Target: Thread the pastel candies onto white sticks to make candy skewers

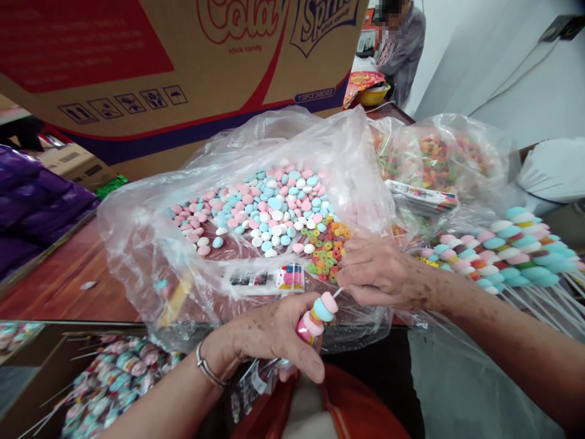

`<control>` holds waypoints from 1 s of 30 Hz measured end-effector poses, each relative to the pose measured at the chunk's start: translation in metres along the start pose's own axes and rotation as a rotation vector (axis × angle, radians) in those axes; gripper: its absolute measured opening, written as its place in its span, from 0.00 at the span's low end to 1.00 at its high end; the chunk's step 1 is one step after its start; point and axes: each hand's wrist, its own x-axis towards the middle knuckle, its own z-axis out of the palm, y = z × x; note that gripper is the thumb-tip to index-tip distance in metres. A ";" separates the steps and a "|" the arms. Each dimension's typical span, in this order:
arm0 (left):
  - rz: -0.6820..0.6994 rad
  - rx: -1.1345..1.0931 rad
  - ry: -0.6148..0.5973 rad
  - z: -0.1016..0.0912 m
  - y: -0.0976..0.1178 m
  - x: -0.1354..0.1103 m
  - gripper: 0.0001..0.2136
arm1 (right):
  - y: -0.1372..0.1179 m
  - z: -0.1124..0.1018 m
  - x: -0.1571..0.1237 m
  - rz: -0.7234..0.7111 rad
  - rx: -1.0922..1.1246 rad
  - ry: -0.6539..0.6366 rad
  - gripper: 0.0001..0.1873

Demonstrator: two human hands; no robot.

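Note:
My left hand [283, 332] is wrapped round a candy skewer [325, 306], a white stick threaded with pink and blue candies and a ring-shaped gummy. Printed clear wrapping shows at its lower end. My right hand [379, 271] is closed at the stick's upper end, fingers pinched together; the fingertips are partly hidden. Beside it lie loose gummy rings [326, 247] in green, orange and yellow. Behind them spread pink, blue and white button-shaped candies [269, 204] on a clear plastic sheet [137, 244]. Flat printed wrappers [267, 278] lie just beyond my left hand.
Finished candy skewers [507, 250] are stacked at the right, sticks toward me. Wrapped ones fill a carton [46, 366] below left. A large cardboard box [137, 73] stands behind. Bagged gummies [434, 149] and more wrappers [423, 195] sit back right. A person [404, 52] is farther off.

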 end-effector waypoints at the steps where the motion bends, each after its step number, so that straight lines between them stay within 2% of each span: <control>1: 0.017 0.023 0.034 0.000 0.000 0.000 0.29 | -0.002 0.003 -0.001 0.035 0.042 -0.017 0.13; 5: 0.140 0.247 0.218 0.004 0.002 0.004 0.27 | -0.013 0.026 -0.002 0.211 0.199 -0.100 0.13; 8: 0.218 0.371 0.298 0.012 0.005 0.010 0.23 | -0.020 0.039 -0.002 0.257 0.223 -0.104 0.13; 11: 0.254 0.279 0.308 0.017 0.011 0.010 0.21 | -0.016 0.035 -0.004 0.252 0.231 -0.050 0.14; 15: 0.252 0.232 0.376 0.010 0.023 -0.009 0.19 | -0.005 0.015 -0.009 0.229 0.247 0.017 0.12; 17: 0.183 0.198 0.331 0.004 0.024 -0.022 0.19 | -0.001 0.009 -0.012 0.185 0.191 0.041 0.11; 19: 0.088 0.119 0.212 -0.002 0.019 -0.030 0.19 | 0.002 0.005 -0.014 0.132 0.091 0.064 0.12; 22: -0.052 -0.007 0.076 -0.004 0.005 -0.030 0.16 | 0.004 0.001 -0.013 0.066 -0.060 0.094 0.13; 25: -0.086 -0.004 0.093 -0.004 -0.004 -0.024 0.15 | 0.006 -0.005 -0.011 0.043 -0.139 0.075 0.13; 30: -0.093 0.010 0.069 -0.014 -0.011 -0.022 0.21 | 0.007 -0.015 -0.010 0.037 -0.124 -0.001 0.12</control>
